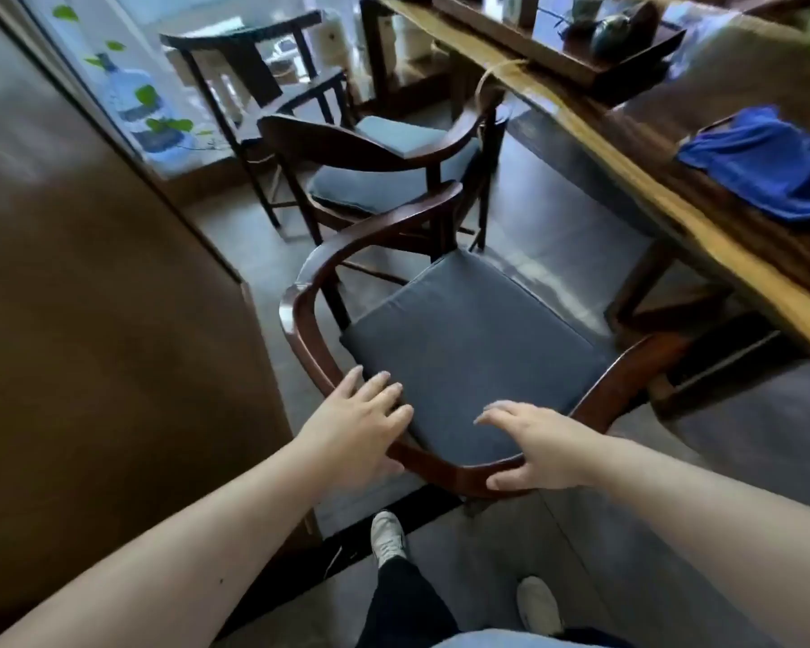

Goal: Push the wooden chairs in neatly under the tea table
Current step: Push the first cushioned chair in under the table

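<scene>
The nearest wooden chair [478, 348], with a grey seat cushion and a curved dark backrest rail, stands angled out from the tea table [674, 194] on the right. My left hand [356, 423] lies on the left part of the rail, fingers spread flat over the cushion. My right hand [534, 446] sits on the rail's right part, thumb hooked under it and fingers curved over. A second wooden chair [370, 152] with the same cushion stands beyond, its right arm near the table edge. Farther back is a third, darker chair [235, 44].
A brown partition [90, 273] runs close along the left. On the table lie a blue cloth [768, 161] and a dark tea tray [557, 53] with pots. The table's leg and foot [646, 292] stand right of the nearest chair. My shoes [387, 537] are behind it.
</scene>
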{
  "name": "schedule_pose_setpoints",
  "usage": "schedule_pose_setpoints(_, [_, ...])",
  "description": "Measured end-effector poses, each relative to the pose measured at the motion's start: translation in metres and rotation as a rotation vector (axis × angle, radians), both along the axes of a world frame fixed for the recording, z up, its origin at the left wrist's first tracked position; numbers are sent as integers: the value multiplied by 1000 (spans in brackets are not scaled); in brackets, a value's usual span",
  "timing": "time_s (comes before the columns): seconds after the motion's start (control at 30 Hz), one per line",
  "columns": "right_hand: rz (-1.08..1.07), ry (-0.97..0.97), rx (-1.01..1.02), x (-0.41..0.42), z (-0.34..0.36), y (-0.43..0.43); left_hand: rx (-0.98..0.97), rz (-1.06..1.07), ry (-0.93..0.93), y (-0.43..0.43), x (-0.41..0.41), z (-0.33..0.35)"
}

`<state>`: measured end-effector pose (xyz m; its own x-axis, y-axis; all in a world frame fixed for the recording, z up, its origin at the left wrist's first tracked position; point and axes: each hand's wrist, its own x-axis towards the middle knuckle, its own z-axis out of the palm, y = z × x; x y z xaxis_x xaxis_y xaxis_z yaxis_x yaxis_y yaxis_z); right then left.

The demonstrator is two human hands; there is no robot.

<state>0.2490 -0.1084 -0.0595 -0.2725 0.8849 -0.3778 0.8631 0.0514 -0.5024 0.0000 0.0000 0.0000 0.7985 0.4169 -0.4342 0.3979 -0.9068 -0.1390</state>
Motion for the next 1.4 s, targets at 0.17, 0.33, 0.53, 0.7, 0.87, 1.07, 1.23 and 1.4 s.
schedule_pose_setpoints(0.17, [-67, -91, -135, -34, -21, 17, -52, -147, -61, 37, -22, -25])
schedule_pose_setpoints(0.33, [-234, -63, -256, -48, -38, 21, -105, -261, -32, 69, -34, -42])
schedule_pose_setpoints(0.53, [-154, -154, -375, -43, -64, 17, -150, -312, -18, 82, -23, -54])
schedule_pose_setpoints(0.7, [-9, -247, -332, -39, -74, 22, -196, -329, -8, 86, -23, -59])
schedule_pose_setpoints(0.87, [21, -213, -549, -43, -66, 32, -199, -369, -8, 89, -22, -58])
schedule_pose_setpoints(1.07, [-17, -181, -602, -45, -59, 30, -213, -418, -34, 88, -21, -57])
schedule_pose_setpoints(1.23, [-43, -167, -616, -47, -61, 18, -213, -444, -7, 81, -18, -54])
schedule_pose_setpoints(1.4, [-60, -170, -587, -48, -66, 0, -208, -481, 30, 72, -10, -52])
